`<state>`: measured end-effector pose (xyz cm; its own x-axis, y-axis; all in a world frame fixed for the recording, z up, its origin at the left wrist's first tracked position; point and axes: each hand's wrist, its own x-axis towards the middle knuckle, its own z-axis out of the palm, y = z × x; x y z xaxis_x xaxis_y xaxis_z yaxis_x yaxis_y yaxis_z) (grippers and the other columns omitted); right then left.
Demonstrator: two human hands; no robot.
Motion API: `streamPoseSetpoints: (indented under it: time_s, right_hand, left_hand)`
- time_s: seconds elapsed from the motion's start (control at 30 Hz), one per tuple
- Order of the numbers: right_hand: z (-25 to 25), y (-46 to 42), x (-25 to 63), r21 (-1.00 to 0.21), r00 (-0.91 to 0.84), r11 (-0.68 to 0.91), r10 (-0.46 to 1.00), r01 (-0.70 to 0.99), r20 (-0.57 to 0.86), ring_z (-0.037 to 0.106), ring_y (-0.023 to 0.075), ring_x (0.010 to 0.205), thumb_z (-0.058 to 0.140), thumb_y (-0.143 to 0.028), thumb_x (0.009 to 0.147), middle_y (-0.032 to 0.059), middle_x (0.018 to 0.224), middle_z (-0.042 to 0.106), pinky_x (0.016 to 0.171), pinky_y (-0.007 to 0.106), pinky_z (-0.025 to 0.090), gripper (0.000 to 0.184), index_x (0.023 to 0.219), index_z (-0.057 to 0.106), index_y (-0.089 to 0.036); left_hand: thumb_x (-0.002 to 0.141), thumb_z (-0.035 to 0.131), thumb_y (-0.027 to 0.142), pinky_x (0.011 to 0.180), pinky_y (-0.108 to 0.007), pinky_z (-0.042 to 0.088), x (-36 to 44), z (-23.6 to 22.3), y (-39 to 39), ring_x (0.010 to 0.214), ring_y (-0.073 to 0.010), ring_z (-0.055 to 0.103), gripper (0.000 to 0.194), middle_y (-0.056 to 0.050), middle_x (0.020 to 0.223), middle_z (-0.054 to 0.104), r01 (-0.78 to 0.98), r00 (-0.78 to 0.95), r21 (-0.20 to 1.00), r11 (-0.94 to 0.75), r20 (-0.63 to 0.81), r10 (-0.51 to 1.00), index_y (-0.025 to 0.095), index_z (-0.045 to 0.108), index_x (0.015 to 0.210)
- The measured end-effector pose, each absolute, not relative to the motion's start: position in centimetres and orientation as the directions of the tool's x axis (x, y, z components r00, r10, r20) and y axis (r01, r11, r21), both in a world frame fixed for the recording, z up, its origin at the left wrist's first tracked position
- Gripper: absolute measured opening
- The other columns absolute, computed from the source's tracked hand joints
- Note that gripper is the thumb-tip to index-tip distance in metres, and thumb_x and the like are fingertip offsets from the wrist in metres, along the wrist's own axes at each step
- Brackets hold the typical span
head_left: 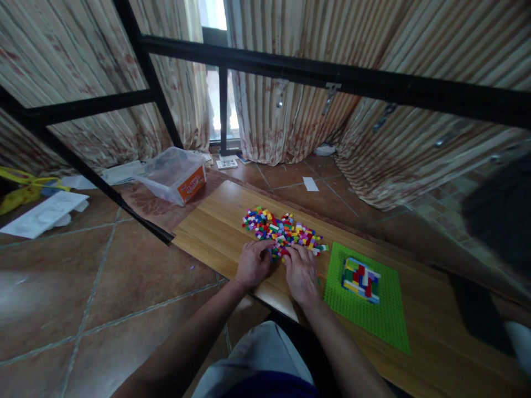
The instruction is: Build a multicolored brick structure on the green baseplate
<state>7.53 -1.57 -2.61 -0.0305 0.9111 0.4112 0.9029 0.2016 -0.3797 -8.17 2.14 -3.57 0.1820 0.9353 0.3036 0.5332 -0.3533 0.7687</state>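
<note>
A heap of small coloured bricks (pixel 282 228) lies on a wooden table (pixel 215 226). Both my hands rest at the heap's near edge, side by side. My left hand (pixel 252 264) has its fingers curled down among the bricks; what they grip, if anything, is hidden. My right hand (pixel 302 272) also has its fingers bent into the pile, tips hidden. To the right lies a green baseplate (pixel 373 315) with a small block of coloured bricks (pixel 360 279) built on it.
A clear plastic box (pixel 174 174) with an orange label stands on the tiled floor beyond the table. Black metal frame bars (pixel 332 77) cross the view above. Papers (pixel 45 213) lie on the floor at left. Striped curtains hang behind.
</note>
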Motion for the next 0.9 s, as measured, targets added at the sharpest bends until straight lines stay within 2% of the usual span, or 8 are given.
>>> streamPoseSetpoints:
  time_s: [0.13,0.2,0.27,0.33,0.43,0.53,0.77,0.9]
  right_hand:
    - [-1.4,-2.3,7.5,-0.594,0.174,0.105,0.903,0.797,0.392,0.056,0.0258,0.107,0.035,-0.036,0.097,0.0142,0.111,0.065,0.094,0.043,0.044,0.037,0.113,0.061,-0.016]
    - [-1.0,-3.0,7.7,-0.743,0.339,0.003,0.888,0.669,0.309,0.061,0.0243,0.096,0.035,-0.043,0.097,0.0126,0.103,0.068,0.085,0.041,0.048,0.039,0.111,0.061,-0.017]
    - [-1.0,-3.8,7.8,-0.89,0.482,-0.084,0.861,0.448,0.162,0.061,0.0206,0.076,0.036,-0.052,0.094,0.0087,0.087,0.069,0.067,0.034,0.049,0.043,0.1,0.062,-0.019]
    - [-1.1,-4.6,7.8,-0.982,0.556,-0.091,0.831,0.164,0.016,0.055,0.0155,0.058,0.043,-0.06,0.089,0.0041,0.073,0.066,0.052,0.028,0.044,0.045,0.088,0.062,-0.019]
    - [-1.1,-5.7,7.7,-0.986,0.578,-0.018,0.808,-0.167,-0.112,0.052,0.0112,0.053,0.061,-0.062,0.076,0.0013,0.068,0.065,0.047,0.024,0.042,0.043,0.081,0.061,-0.019]
    - [-0.8,-6.4,7.7,-0.95,0.583,0.011,0.792,-0.311,-0.181,0.054,0.011,0.054,0.074,-0.06,0.065,0.0006,0.069,0.067,0.049,0.024,0.046,0.047,0.086,0.063,-0.02]
    - [0.2,-8.3,7.8,-0.914,0.535,-0.001,0.81,-0.406,-0.239,0.059,0.0124,0.056,0.08,-0.055,0.061,0.0014,0.076,0.071,0.052,0.026,0.047,0.064,0.111,0.057,-0.023]
    - [0.7,-9.2,8.0,-0.916,0.529,-0.007,0.814,-0.402,-0.239,0.06,0.0136,0.056,0.081,-0.055,0.059,0.0012,0.075,0.071,0.052,0.027,0.047,0.069,0.114,0.054,-0.023]
  left_hand:
    - [0.08,0.055,0.011,0.09,-0.039,0.051,-8.2,-3.8,2.1,0.095,-0.0218,0.067,0.033,-0.007,0.103,0.073,0.49,0.187,0.792,-0.365,0.313,0.931,0.021,0.069,0.108]
    - [0.079,0.056,0.011,0.091,-0.039,0.051,-8.3,-3.9,2.1,0.097,-0.0224,0.067,0.033,-0.007,0.104,0.073,0.474,0.186,0.799,-0.37,0.32,0.929,0.021,0.069,0.108]
    - [0.078,0.056,0.011,0.09,-0.039,0.052,-8.3,-4.0,2.2,0.096,-0.0224,0.067,0.033,-0.007,0.103,0.073,0.457,0.18,0.809,-0.369,0.322,0.929,0.02,0.069,0.107]
    - [0.079,0.055,0.01,0.088,-0.037,0.053,-8.3,-4.1,2.4,0.094,-0.0217,0.068,0.032,-0.007,0.102,0.073,0.435,0.174,0.821,-0.369,0.325,0.929,0.02,0.069,0.106]
    - [0.079,0.055,0.01,0.087,-0.037,0.054,-8.3,-4.4,2.6,0.094,-0.0215,0.068,0.03,-0.007,0.101,0.073,0.415,0.171,0.831,-0.37,0.328,0.929,0.02,0.069,0.104]
    - [0.081,0.054,0.011,0.086,-0.036,0.054,-8.3,-4.8,2.9,0.092,-0.0211,0.068,0.028,-0.007,0.099,0.074,0.409,0.169,0.837,-0.363,0.321,0.932,0.019,0.07,0.102]
    - [0.082,0.053,0.012,0.084,-0.032,0.054,-8.3,-5.0,3.1,0.091,-0.0186,0.069,0.025,-0.005,0.096,0.074,0.398,0.135,0.856,-0.33,0.301,0.944,0.019,0.071,0.098]
    - [0.08,0.054,0.01,0.085,-0.033,0.054,-8.3,-5.0,3.3,0.092,-0.0189,0.069,0.027,-0.005,0.096,0.075,0.389,0.123,0.868,-0.31,0.285,0.951,0.02,0.072,0.098]
